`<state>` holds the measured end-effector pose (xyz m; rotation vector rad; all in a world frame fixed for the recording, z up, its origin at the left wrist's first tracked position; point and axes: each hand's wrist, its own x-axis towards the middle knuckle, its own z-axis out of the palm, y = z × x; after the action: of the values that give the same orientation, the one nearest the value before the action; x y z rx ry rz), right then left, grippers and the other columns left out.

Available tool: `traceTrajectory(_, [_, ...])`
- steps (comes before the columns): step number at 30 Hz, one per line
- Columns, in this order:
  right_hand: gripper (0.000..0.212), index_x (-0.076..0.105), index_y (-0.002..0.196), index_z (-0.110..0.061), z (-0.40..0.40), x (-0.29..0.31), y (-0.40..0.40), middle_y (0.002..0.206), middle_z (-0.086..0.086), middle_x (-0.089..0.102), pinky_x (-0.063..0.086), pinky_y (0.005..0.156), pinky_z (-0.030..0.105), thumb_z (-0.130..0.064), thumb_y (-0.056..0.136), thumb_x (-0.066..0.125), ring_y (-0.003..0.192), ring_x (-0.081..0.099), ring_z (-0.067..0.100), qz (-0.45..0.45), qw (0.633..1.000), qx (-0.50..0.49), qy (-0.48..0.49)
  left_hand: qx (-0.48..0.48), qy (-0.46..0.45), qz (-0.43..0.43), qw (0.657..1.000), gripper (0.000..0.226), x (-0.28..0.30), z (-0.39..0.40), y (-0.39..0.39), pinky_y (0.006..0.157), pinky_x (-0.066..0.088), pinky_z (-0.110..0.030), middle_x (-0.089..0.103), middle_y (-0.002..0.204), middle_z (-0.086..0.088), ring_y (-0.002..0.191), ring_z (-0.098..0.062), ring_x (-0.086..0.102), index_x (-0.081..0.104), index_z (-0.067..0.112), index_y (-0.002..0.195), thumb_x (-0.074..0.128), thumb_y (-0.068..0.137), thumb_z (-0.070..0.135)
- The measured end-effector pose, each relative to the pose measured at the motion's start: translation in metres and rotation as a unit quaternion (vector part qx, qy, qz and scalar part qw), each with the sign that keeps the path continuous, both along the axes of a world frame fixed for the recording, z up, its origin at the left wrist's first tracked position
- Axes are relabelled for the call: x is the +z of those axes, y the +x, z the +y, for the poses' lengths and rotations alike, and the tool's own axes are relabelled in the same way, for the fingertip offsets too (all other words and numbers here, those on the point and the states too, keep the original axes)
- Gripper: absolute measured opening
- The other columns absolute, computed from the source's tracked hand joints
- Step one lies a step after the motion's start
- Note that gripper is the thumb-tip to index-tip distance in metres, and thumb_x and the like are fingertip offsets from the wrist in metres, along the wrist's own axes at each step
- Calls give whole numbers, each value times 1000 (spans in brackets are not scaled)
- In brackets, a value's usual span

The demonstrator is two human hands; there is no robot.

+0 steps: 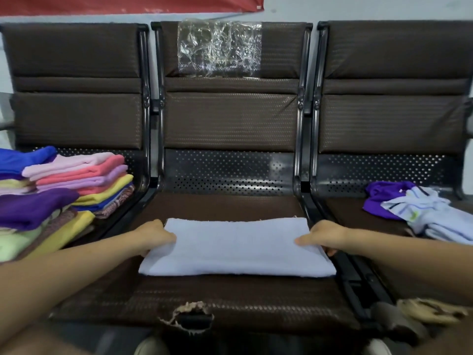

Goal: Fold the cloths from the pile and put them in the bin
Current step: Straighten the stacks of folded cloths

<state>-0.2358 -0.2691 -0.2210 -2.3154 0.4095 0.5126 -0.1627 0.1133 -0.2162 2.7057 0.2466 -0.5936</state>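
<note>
A folded pale-blue rectangular cloth [236,248] lies on the brown middle seat [230,301], its short ends pinched by the left hand [153,237] and right hand [323,237]; the fingertips are hidden beneath the fabric.

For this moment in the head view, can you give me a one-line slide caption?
Both hands, left and right, grip the ends of a folded light blue cloth on the middle seat.

A pale blue cloth [236,248] is lying on the dark brown seat [230,301]. Left, the stack [76,180] is showing pink, yellow, purple, blue.
</note>
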Motion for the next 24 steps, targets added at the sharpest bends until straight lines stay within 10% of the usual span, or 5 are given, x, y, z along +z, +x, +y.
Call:
traceTrajectory(6, [51, 55, 121, 1, 26, 20, -6, 117, 12, 62, 50, 80, 34, -27, 82, 73, 106, 61, 27, -27, 981, -107, 163, 30, -96, 53, 994, 40, 2, -5, -12, 58, 44, -30, 56, 98, -10, 87, -23, 57, 57, 2, 114, 63, 84, 27])
traceTrajectory(12, [35, 51, 123, 2, 70, 50, 6, 131, 12, 48, 47, 76, 30, -21, 97, 51, 118, 52, 31, -106, 937, -226, 244, 68, -140, 15, 988, 12, 10, -2, -24, 54, 44, -29, 58, 92, -12, 78, -23, 57, 60, 5, 92, 55, 90, 16])
traceTrajectory(15, [10, 59, 92, -8, 93, 63, 13, 107, 14, 56, 45, 63, 29, -17, 92, 57, 88, 58, 24, -145, 953, -164, 208, 62, -132, -37, 989, 20, 18, 3, -29, 53, 43, -28, 50, 76, -8, 70, -21, 50, 52, 9, 71, 49, 91, 8])
traceTrajectory(19, [22, 55, 116, -8, 131, 72, 15, 103, 9, 63, 54, 74, 30, -18, 96, 55, 87, 64, 20, -71, 933, -12, 354, 96, -240, -108, 960, 12, 23, 10, -30, 68, 50, -32, 58, 85, -9, 75, -22, 54, 61, 9, 90, 51, 94, 14])
traceTrajectory(24, [21, 60, 115, -10, 145, 67, 14, 98, 7, 68, 54, 69, 26, -17, 97, 52, 85, 69, 20, -21, 924, 125, 361, 129, -357, 7, 925, 18, 18, -9, -38, 57, 47, -26, 58, 76, -10, 63, -19, 55, 56, 1, 99, 48, 98, 17])
